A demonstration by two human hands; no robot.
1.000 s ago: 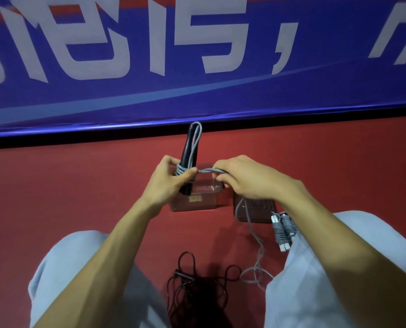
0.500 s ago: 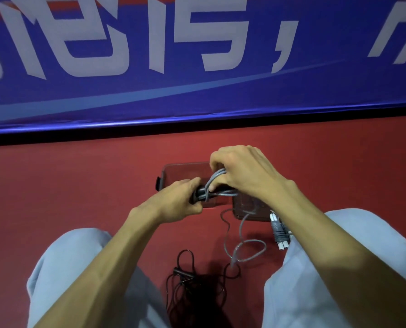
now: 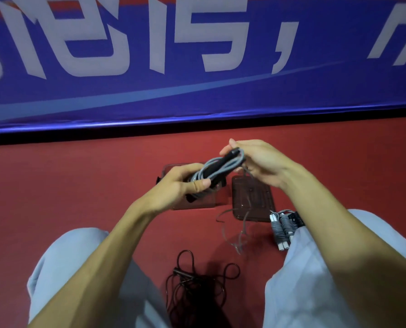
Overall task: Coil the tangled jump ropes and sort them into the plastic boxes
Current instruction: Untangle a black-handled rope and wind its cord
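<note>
Red floor [image 3: 79,197] is bounded at the far side by a blue banner [image 3: 197,95] with white lettering, and the work is held in the air above it. The fingers [image 3: 198,185] of the left hand [image 3: 173,188] are curled round the lower end of a grey jump rope [image 3: 221,165], with the thumb pressed across its turns. The fingers [image 3: 230,144] of the right hand [image 3: 258,162] are pinched on the upper end, where the cord is folded over a dark handle [image 3: 229,154]. The bundle is held over a clear plastic box [image 3: 204,202]. From the right hand a loose tail [image 3: 235,235] is let down across a darker square plastic piece [image 3: 256,202], and whether that is a lid or a second box cannot be told. A wound grey rope [image 3: 282,229] with white-tipped handles is laid beside the right knee, outside either box. A black rope [image 3: 197,282] is left tangled on the floor between the legs. The coiling of the grey rope is judged to be in hand and well advanced. For the next move, the tail would need to be wound round the bundle while the left grip is kept firm, so that no turns spring loose. Only then could the bundle be lowered into the clear box.
</note>
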